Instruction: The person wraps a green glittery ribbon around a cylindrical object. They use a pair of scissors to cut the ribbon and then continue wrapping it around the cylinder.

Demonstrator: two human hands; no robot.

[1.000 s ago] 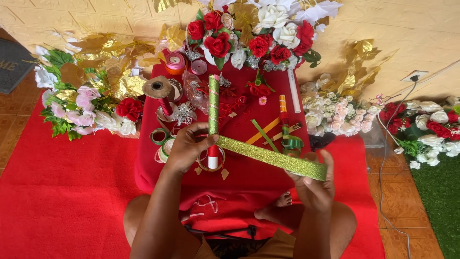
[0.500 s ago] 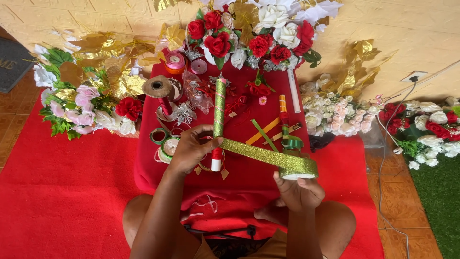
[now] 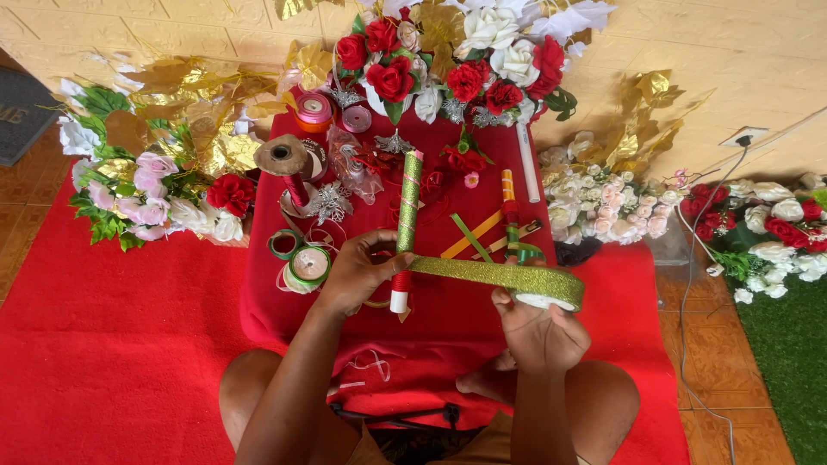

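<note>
Hands first: my left hand (image 3: pixel 357 275) is wrapped round the lower part of a rod (image 3: pixel 406 226), thumb across it, rod standing roughly upright w/ green glitter wrap on the upper part, red band below that, bare white end at the bottom. My right hand (image 3: pixel 538 327) pinches a roll of green glitter ribbon (image 3: pixel 544 288) from underneath, fingers closed on it. Ribbon strip (image 3: pixel 469 271) runs taut from the roll leftward to the rod, meeting it just above the red band. Both sit over a low red-covered table (image 3: pixel 448 336) btwn my knees, front-centre. On the table behind: green and yellow sticks (image 3: pixel 472 237) crossed just right of the rod, orange-and-white tube (image 3: pixel 508 194) beyond them, small green tape rolls (image 3: pixel 301 258) left of my left hand, brown spool (image 3: pixel 282 157) on a red stem further back, pink ribbon spool (image 3: pixel 314 110) near the far edge. Red and white rose bouquet (image 3: pixel 448 60) at the back. Pink/white flowers w/ gold leaves (image 3: pixel 155 172) to the left, cream flower bunch (image 3: pixel 603 202) right, red carpet (image 3: pixel 103 344) under everything.
</note>
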